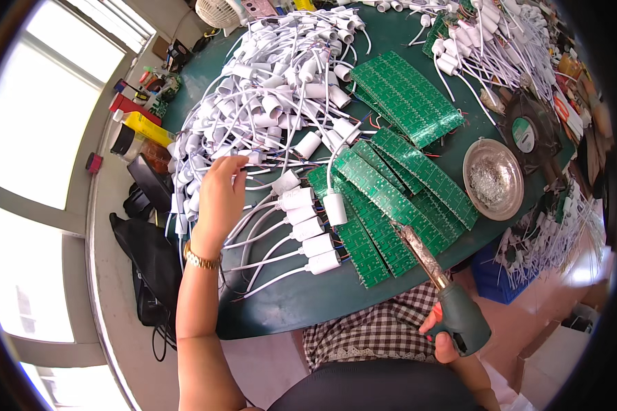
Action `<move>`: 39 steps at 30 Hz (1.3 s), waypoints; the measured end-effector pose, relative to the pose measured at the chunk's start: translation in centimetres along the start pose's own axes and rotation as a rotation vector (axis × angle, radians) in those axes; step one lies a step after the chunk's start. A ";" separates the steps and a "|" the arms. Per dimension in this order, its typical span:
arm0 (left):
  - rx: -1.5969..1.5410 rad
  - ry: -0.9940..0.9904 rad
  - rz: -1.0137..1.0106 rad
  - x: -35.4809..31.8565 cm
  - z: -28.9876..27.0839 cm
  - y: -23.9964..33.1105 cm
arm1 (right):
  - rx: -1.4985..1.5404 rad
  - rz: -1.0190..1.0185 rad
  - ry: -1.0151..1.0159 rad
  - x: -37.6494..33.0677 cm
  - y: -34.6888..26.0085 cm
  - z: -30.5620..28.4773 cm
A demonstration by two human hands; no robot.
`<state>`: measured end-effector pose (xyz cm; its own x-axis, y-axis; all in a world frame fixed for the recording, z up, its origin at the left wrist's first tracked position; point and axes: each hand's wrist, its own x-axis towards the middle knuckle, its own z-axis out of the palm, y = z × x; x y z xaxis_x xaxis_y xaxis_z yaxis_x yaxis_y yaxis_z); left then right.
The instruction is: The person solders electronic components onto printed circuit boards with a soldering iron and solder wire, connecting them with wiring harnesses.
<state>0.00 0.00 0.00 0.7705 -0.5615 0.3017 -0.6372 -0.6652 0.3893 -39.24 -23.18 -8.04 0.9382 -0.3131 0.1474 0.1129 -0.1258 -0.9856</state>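
My left hand [221,195] is at the near edge of a heap of white cylindrical sockets with cables [274,103]. Its fingers are bent, with the thumb apart from them, and nothing shows between them. My right hand [445,339] grips a soldering gun [463,318] by its dark green handle. The gun's metal barrel slants up and left, its tip over or against the green circuit boards [384,181]; I cannot tell whether it touches. Several white sockets [315,244] lie in a row beside the boards, cables trailing left. Another white socket [334,207] rests on the boards.
A stack of green circuit boards [408,96] lies farther back. To the right stand a metal bowl [467,171] with silvery bits and a dark round device [528,133]. More white sockets [487,34] are piled far right. A blue bin [490,274] stands below the table edge; black bags [144,267] lie left.
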 end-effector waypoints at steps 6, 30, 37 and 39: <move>0.050 -0.088 -0.014 3.7 1.7 -2.9 | -0.093 -0.118 0.045 -3.1 3.7 -0.8; -0.726 -0.164 -0.272 4.6 0.7 -3.5 | -0.274 -0.042 -0.026 -3.2 3.7 -1.3; -0.350 -0.430 -0.176 3.5 1.3 -2.2 | 0.014 0.011 0.039 -0.9 0.1 0.0; 0.134 -0.313 0.106 3.2 1.7 -1.2 | 0.054 0.020 0.055 -0.7 -0.1 -0.2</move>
<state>3.23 -1.84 -0.99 0.6706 -0.7405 0.0447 -0.7257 -0.6423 0.2467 -39.99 -23.14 -8.08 0.9211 -0.3668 0.1306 0.1132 -0.0686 -0.9912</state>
